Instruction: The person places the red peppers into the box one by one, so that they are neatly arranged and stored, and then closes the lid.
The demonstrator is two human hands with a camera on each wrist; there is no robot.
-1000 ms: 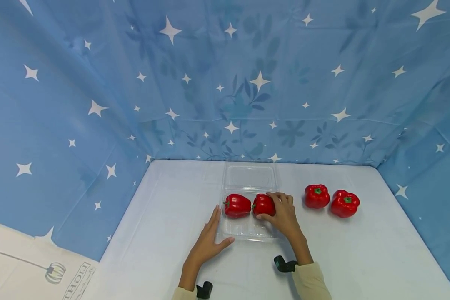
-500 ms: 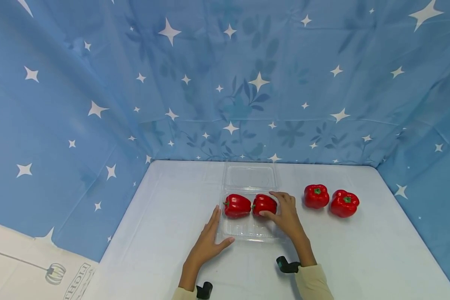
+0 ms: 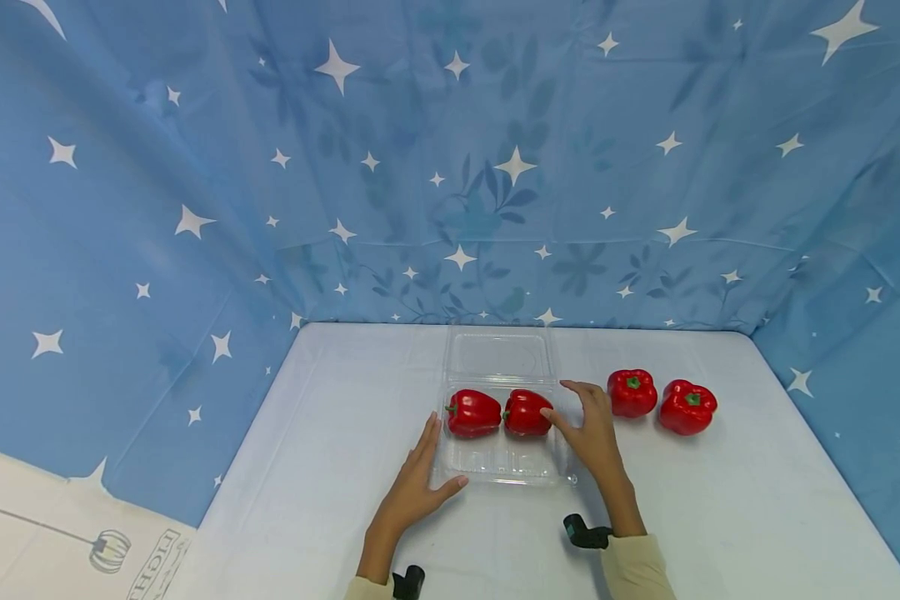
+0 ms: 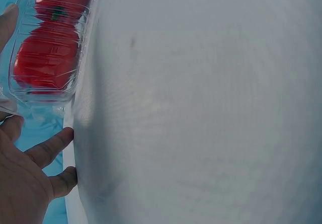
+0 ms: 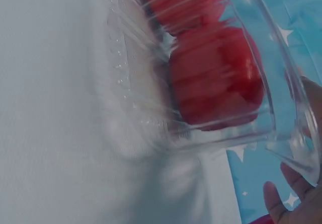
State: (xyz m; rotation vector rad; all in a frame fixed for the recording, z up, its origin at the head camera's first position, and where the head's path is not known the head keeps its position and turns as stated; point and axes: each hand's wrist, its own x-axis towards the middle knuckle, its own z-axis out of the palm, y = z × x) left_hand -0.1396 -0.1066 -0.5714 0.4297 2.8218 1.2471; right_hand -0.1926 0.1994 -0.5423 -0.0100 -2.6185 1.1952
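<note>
A clear plastic clamshell box (image 3: 495, 467) lies on the table with its lid (image 3: 498, 354) folded back. Inside, side by side in its far half, are two red bell peppers: the left pepper (image 3: 474, 413) and the right pepper (image 3: 527, 413). My left hand (image 3: 412, 487) rests along the box's left side, fingers extended and thumb spread toward the front edge. Over the box's right edge, my right hand (image 3: 592, 433) has its thumb and fingers spread apart, the thumb tip overlapping the right pepper in the head view. In the right wrist view, a bell pepper (image 5: 216, 78) shows through the clear wall.
Two more red bell peppers, one (image 3: 632, 393) just beyond the right hand and another (image 3: 687, 407) farther right, stand stem-up on the white table (image 3: 750, 500). A blue star-patterned curtain (image 3: 450, 167) hangs behind the table and along both sides.
My right hand has loosened from the right pepper and drawn back to the right, its fingers spreading. That pepper stays in the box. The left hand holds its place.
</note>
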